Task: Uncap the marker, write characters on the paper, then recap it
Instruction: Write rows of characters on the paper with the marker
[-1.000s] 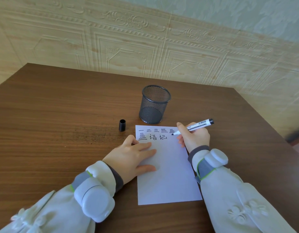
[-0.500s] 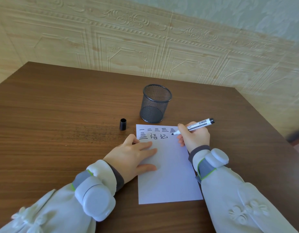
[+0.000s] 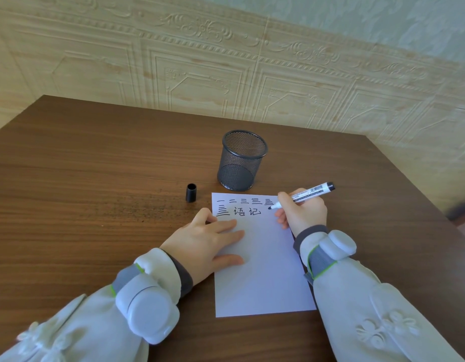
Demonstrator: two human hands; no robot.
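- At centre frame, your right hand [image 3: 303,214] grips the marker [image 3: 304,195] in a closed writing hold; the tip sits at the right end of the second line on the paper [image 3: 265,270], and whether it touches the sheet cannot be told.
- Your left hand [image 3: 207,242] lies flat with fingers spread, pressing the left part of the paper and holding nothing.
- Uncapping is done: the cap [image 3: 191,192] stands upright on the table [image 3: 95,178], left of the paper's top corner and apart from it.
- Writing is under way: one row of stroke characters runs along the top edge, and a second row beneath holds three characters. Most of the sheet below is blank.
- Judged remaining: any further characters you intend, then fetching the cap and recapping. The cap looks within easy reach of your left hand.
- Above the paper a mesh cup [image 3: 241,161] stands upright just beyond its top edge; nothing shows inside it.
- Surface: dark wood-grain, with a speckled, scuffed-looking patch left of the paper.
- Room: embossed cream panelling fills the upper frame, with pale patterned wallpaper at upper right.
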